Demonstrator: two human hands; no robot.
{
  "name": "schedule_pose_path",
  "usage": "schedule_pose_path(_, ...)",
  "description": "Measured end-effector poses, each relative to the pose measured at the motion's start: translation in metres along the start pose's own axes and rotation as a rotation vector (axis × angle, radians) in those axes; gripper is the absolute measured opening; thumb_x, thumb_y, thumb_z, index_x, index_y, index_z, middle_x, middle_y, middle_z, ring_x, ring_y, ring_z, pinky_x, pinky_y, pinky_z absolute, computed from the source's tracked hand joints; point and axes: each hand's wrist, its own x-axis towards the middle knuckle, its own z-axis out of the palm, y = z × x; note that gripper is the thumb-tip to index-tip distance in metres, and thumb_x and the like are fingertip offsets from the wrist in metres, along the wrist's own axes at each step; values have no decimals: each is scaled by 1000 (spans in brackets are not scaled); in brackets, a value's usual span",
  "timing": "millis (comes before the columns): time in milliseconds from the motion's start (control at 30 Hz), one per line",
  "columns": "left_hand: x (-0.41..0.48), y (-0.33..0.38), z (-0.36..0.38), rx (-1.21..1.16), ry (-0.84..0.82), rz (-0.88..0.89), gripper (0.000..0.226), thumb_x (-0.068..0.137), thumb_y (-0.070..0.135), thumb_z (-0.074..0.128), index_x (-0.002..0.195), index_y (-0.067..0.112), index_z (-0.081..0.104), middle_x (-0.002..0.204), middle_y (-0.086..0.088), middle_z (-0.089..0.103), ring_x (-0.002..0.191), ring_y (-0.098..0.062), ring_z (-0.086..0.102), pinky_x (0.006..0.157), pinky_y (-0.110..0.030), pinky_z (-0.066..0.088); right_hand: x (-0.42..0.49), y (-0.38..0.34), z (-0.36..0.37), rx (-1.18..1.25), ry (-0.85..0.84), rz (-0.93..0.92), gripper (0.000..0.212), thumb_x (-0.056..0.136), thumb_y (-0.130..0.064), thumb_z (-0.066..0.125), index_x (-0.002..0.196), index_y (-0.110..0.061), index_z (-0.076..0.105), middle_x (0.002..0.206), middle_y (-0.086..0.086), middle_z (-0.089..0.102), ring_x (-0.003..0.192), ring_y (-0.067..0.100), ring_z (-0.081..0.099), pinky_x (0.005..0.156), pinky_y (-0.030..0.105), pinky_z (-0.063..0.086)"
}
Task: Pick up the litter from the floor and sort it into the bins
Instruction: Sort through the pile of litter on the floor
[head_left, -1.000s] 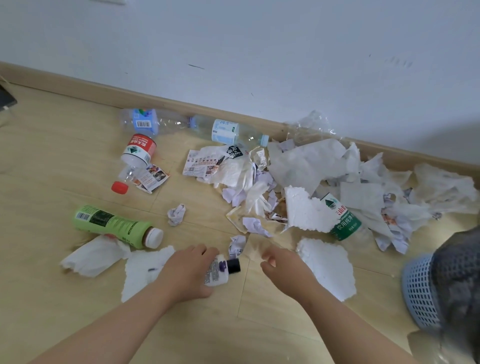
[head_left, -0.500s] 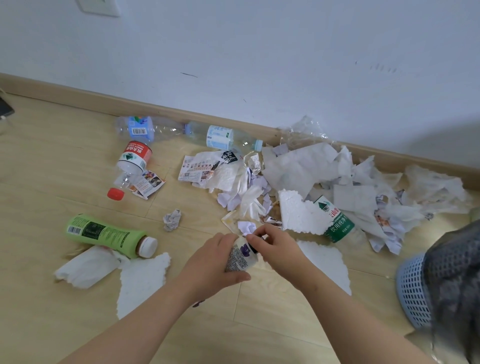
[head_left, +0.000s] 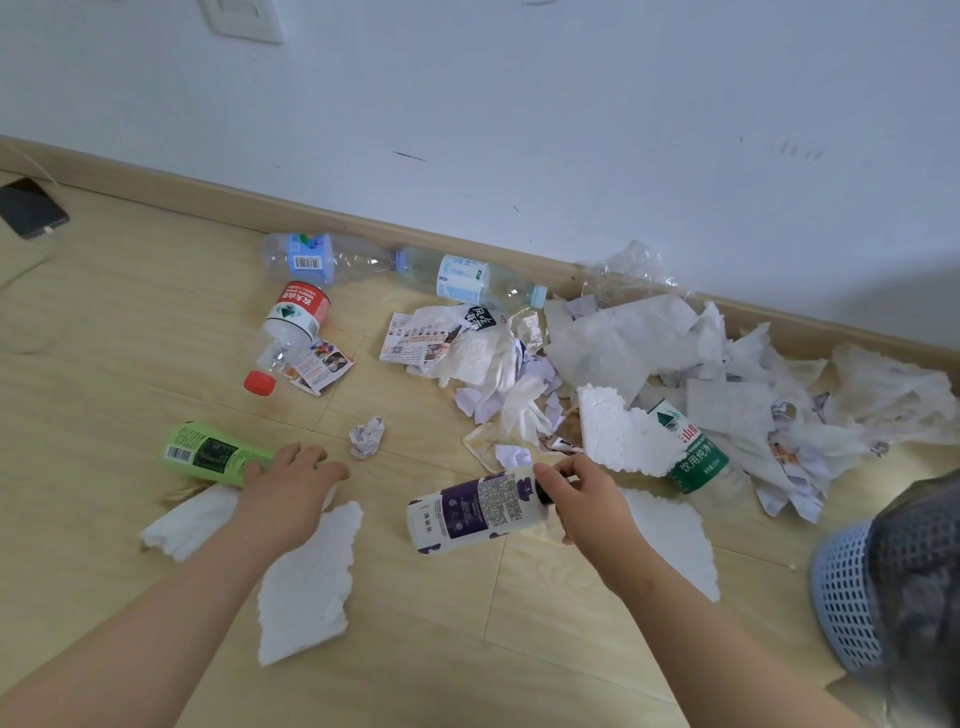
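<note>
My right hand (head_left: 582, 499) grips the black cap end of a white and purple bottle (head_left: 475, 512), held lying sideways just above the floor. My left hand (head_left: 291, 483) hovers with fingers spread over the cap end of a green bottle (head_left: 213, 453) lying on the wooden floor; I cannot tell whether it touches. A blue mesh bin (head_left: 844, 597) with a dark liner stands at the right edge. Crumpled paper, tissues and foam pieces (head_left: 618, 431) pile up along the wall.
Clear plastic bottles (head_left: 457, 278) lie by the baseboard, one with a red label (head_left: 296, 312) nearer me. A small paper ball (head_left: 366, 436) sits between my hands. White foam sheets (head_left: 306, 582) lie under my arms. A dark phone (head_left: 28, 208) rests at far left.
The purple bottle passed from my left hand to my right hand. My left hand moved left to the green bottle. The camera tilted up slightly.
</note>
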Motion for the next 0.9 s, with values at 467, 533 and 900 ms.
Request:
schedule_pose_path(467,11,19,-41,49,149,151,67,83,-2,46,136,37,36,137,16,44,129,-12,34,95,-28,33,-9,-15,-20,97,72,27,26,93,-38,54,88,-12,55,80,1,57,60,12,45,55,26,44)
schedule_pose_path(533,6,26,-59,-61,196,152,67,82,-6,44,135,34,39,138,15,44,129,-13,33,91,-27,37,-9,-22,-27,115,93,5,26,93,-37,53,85,-12,53,75,1,55,59,12,45,54,26,44)
schedule_pose_path(900,-28,93,-167,-567,562,313,54,77,-11,54,121,21,57,121,6,55,113,-23,45,85,-33,40,-27,-67,-109,245,341,-183,23,93,-34,54,93,-11,56,77,6,57,53,14,45,52,29,42)
